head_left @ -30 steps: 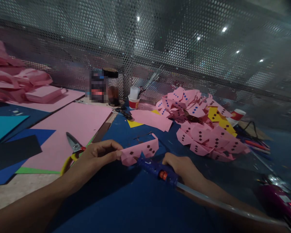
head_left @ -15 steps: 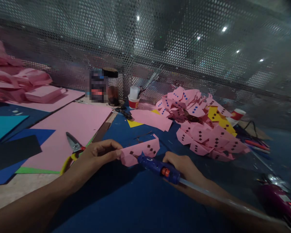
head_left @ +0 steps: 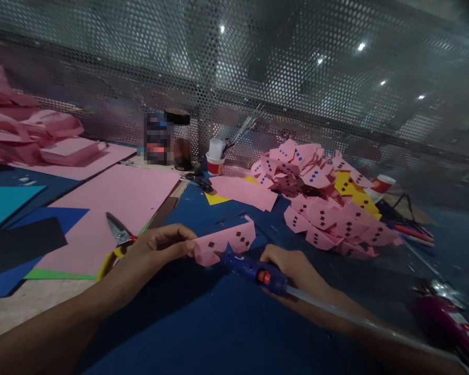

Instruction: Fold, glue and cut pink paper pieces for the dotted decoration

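Observation:
Between the thumb and fingers of my left hand [head_left: 168, 245] is the left end of a folded pink paper strip [head_left: 222, 242] marked with small dark diamonds. My right hand [head_left: 293, 268] is wrapped round a blue hot glue gun [head_left: 254, 271] with an orange part in its side. Its nozzle points left and sits at the strip's lower edge; whether it touches the paper I cannot tell. From the gun's rear a long clear glue stick [head_left: 336, 312] runs to the lower right, over my right forearm. Yellow-handled scissors [head_left: 119, 234] lie beside my left wrist, which partly hides them.
Pink folded paper pieces [head_left: 328, 219] with diamonds are heaped at the right. A purple tool [head_left: 449, 323] lies at the right edge. Behind stand a paper cup [head_left: 216, 165] and a jar [head_left: 182, 140] before a perforated metal screen [head_left: 140, 62]. Pink sheets [head_left: 113, 203] cover the left.
The glue gun and my right hand have shifted very slightly left. The strip's right end has moved slightly with them. My left hand keeps the same hold.

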Action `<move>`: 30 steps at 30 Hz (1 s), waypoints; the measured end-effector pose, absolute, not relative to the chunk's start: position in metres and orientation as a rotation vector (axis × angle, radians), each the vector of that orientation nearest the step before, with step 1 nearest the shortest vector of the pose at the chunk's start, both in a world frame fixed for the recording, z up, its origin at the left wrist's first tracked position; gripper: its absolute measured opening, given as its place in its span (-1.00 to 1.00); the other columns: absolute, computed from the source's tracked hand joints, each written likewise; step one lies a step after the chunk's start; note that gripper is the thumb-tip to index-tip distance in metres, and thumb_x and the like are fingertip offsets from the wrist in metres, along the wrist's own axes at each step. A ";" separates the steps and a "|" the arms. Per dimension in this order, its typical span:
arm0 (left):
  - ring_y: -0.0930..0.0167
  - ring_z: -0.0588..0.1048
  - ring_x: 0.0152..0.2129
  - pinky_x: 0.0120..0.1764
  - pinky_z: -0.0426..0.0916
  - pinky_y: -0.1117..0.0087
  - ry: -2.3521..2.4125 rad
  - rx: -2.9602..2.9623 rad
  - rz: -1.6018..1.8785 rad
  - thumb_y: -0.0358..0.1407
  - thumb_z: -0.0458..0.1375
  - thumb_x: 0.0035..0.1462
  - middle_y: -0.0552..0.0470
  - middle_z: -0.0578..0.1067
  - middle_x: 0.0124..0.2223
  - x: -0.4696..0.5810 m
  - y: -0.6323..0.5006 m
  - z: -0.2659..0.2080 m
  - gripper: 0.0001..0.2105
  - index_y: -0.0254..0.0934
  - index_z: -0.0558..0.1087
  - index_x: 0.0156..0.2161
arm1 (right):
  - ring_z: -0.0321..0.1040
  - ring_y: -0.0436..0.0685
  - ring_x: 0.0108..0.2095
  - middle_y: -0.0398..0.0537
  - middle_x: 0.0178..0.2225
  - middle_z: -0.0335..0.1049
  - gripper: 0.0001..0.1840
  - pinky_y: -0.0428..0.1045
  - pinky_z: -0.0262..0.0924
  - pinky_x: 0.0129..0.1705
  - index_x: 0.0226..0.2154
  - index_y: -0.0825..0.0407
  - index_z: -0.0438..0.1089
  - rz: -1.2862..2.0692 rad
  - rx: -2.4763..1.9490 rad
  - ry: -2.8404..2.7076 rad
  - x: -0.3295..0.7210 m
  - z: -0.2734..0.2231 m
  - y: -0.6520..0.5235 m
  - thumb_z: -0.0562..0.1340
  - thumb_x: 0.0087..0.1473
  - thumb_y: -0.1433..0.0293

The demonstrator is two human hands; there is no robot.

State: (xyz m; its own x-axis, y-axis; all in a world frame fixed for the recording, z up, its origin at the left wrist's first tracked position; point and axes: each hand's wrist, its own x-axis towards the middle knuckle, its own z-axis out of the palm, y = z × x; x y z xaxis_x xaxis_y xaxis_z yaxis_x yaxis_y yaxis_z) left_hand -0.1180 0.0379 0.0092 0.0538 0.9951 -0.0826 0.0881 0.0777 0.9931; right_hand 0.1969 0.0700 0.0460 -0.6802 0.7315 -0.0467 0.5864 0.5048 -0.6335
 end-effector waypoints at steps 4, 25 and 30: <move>0.44 0.52 -0.38 -0.35 0.33 0.55 1.271 1.255 1.065 -0.09 0.36 0.18 0.12 0.62 -0.35 -0.118 0.038 0.009 -0.82 -0.14 0.61 -0.31 | 0.23 0.04 -0.45 -0.17 -0.41 0.36 -0.87 -0.05 -0.20 -0.41 -0.28 0.02 0.33 0.927 -1.216 -2.514 0.194 0.049 0.069 0.26 0.11 0.34; 0.46 0.50 -0.41 -0.40 0.31 0.56 1.290 1.278 1.065 -0.13 0.36 0.17 0.12 0.59 -0.39 -0.119 0.039 0.009 -0.85 -0.13 0.61 -0.32 | 0.15 0.02 -0.47 -0.17 -0.45 0.30 -0.93 -0.05 -0.19 -0.43 -0.37 0.00 0.23 0.906 -1.293 -2.566 0.189 0.054 0.068 0.17 0.13 0.40; 0.45 0.47 -0.43 -0.40 0.31 0.54 1.308 1.277 1.086 -0.10 0.36 0.16 0.10 0.57 -0.40 -0.117 0.038 0.012 -0.82 -0.16 0.62 -0.33 | 0.15 0.01 -0.48 -0.18 -0.44 0.31 -0.89 -0.06 -0.19 -0.44 -0.36 0.00 0.25 0.931 -1.245 -2.535 0.191 0.052 0.068 0.19 0.17 0.34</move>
